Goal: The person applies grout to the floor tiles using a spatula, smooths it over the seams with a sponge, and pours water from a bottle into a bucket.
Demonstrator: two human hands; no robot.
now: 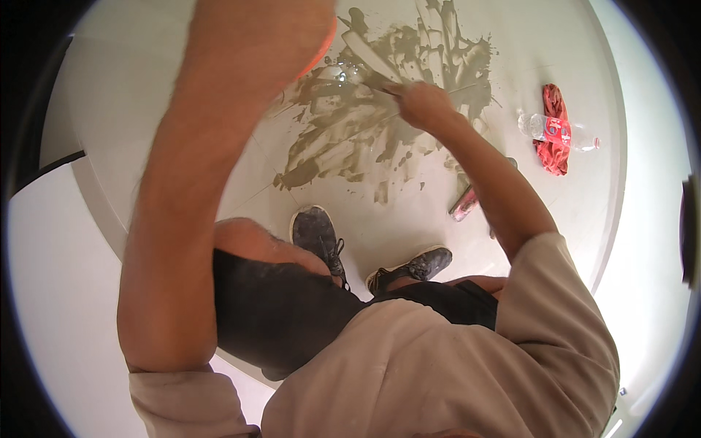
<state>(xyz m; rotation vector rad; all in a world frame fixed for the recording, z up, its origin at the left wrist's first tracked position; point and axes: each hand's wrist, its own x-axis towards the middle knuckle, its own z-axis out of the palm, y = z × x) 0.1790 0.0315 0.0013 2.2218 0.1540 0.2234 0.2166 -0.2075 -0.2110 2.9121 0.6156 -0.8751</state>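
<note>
My right hand (pixel 426 106) is closed around the handle of a flat scraper-like tool (pixel 392 88). What seems to be its pale, long blade (pixel 369 58) points up and left over the floor, though it blends with the streaks. Beneath it spreads a wet grey-green smear (pixel 343 139), thick in some places and scraped thin in others. My left forearm (pixel 212 124) rises close to the camera and runs out at the top edge, so the left hand does not show. Beside that forearm an orange-red edge (pixel 319 55) is visible; what it belongs to is hidden.
On the right, a clear plastic bottle (pixel 584 137) with a red label lies across a crumpled red cloth (pixel 553 157). A pinkish-red cylindrical object (pixel 464 204) lies partly behind my right forearm. My dark shoes (pixel 315 232) stand on pale floor tiles (pixel 252 171), below the smear.
</note>
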